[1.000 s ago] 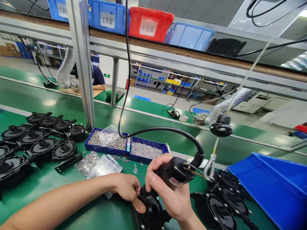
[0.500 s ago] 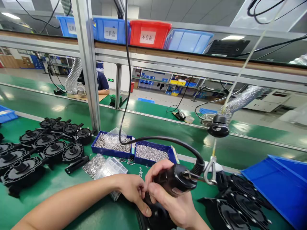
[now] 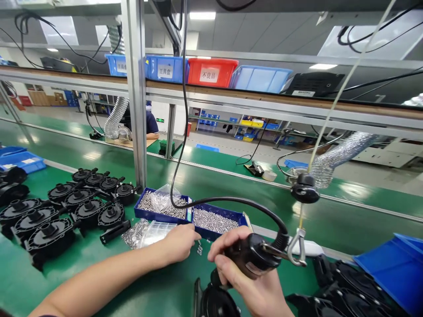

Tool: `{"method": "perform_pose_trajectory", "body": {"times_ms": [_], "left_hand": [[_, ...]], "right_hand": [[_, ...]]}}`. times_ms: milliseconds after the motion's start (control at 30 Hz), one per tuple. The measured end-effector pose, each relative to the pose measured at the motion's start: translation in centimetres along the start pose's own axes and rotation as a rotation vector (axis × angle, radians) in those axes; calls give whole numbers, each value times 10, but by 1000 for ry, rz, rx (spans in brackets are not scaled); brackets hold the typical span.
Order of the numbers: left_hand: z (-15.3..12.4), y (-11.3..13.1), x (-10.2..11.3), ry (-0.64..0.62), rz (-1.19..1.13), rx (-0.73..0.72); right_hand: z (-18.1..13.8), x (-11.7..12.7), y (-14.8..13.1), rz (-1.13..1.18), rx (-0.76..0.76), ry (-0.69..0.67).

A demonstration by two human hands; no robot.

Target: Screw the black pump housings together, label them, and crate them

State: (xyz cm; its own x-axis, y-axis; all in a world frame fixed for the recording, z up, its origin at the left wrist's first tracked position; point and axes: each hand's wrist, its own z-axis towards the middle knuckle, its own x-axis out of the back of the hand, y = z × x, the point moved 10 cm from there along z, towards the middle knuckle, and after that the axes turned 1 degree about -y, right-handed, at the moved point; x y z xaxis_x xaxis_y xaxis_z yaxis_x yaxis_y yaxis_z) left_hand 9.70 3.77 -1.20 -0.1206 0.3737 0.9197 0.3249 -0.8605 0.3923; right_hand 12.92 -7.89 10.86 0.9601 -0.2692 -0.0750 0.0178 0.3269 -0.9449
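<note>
My right hand (image 3: 243, 273) is wrapped round a black electric screwdriver (image 3: 256, 255) that hangs from a cord and a black cable. Below it lies a black round plastic part (image 3: 214, 301), half cut off by the frame's edge. My left hand (image 3: 178, 242) reaches forward over the green bench, its fingertips pinched near several loose washers (image 3: 200, 250) and the front of a blue tray of small silver parts (image 3: 214, 220). What the fingers hold, if anything, is hidden.
A second blue tray of long screws (image 3: 158, 206) and clear bags of screws (image 3: 145, 232) lie left of my hand. Rows of black round parts (image 3: 59, 211) fill the left; more lie at lower right beside a blue bin (image 3: 396, 268). A metal post (image 3: 137, 92) stands behind.
My left hand left the black part and moved forward to the loose washers by the tray. The camera tilted up, so the part sank toward the bottom edge.
</note>
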Motion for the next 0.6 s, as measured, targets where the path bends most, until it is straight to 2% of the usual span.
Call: {"method": "perform_pose_trajectory", "body": {"times_ms": [67,167,367,467,600], "left_hand": [[4,1,-10,50,136,-45],[9,-1,-30,36,258,-67],[18,-14,-47,-8,280,-23],[19,-11,-49,42,294,-27],[20,5,-57,118,372,-87]], "right_hand": [[1,10,-4,-81,16,95],[1,25,-13,-247,65,243],[2,51,-19,-422,119,501],[2,64,-15,-470,132,565],[0,74,-8,-423,152,601]]}}
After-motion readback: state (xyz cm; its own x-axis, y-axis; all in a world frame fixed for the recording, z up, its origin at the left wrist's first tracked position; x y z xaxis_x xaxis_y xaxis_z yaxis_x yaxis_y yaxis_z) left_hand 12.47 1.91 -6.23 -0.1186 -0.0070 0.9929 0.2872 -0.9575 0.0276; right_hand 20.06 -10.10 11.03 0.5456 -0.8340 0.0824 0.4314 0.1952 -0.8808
